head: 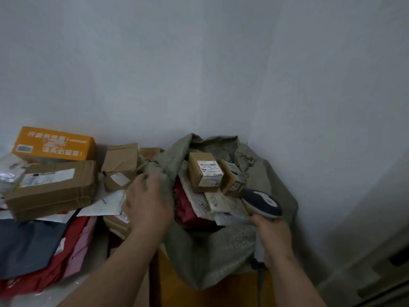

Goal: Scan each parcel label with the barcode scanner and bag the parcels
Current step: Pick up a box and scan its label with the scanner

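Observation:
A grey-green woven sack stands open in the corner, filled with parcels. On top lie a small brown labelled box, a second small box, white mailers and a red mailer. My right hand grips the handle of a dark blue and white barcode scanner at the sack's right rim, its head over the parcels. My left hand, blurred, is at the sack's left rim with fingers spread and holds nothing that I can see.
Left of the sack lies a pile of parcels: an orange box, a large taped brown box, small brown boxes, white mailers, and dark blue, red and pink mailers. White walls meet behind the sack.

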Tool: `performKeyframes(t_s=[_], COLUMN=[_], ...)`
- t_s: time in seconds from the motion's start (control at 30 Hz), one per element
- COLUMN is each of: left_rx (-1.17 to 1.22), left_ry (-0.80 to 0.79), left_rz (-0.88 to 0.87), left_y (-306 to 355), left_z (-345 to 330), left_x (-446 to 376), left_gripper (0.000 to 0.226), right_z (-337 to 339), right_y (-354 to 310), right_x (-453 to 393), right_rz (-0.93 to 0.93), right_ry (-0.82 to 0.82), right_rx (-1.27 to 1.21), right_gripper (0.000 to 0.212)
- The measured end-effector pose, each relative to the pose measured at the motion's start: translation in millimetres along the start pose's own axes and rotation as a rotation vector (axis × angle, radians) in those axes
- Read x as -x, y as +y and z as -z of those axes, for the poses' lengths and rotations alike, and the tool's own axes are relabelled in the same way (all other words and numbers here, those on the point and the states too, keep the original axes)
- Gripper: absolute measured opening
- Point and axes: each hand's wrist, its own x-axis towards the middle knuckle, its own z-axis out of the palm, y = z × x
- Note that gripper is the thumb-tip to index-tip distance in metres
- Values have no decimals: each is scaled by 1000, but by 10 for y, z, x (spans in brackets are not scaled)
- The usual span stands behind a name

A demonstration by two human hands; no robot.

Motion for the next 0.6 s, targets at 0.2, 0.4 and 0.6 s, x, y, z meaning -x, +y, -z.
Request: performKeyframes(t_s=[0.2, 0.4, 0.6], left_rx=[-165, -605, -436], left_ry=[-580, -1221, -893], left_rz=[-466, -554, -569], left_y=[259, 130, 89], left_z=[-207, -378, -437], left_x=[307, 634, 779], left_gripper=[53, 58, 62], right_z=[26, 97, -93], right_y=[69, -77, -194], right_x=[37, 221, 327], right_rz=[77, 323, 300], right_ry=[147, 316, -90], right_rx=[93, 370, 35], right_gripper=[14, 48, 22])
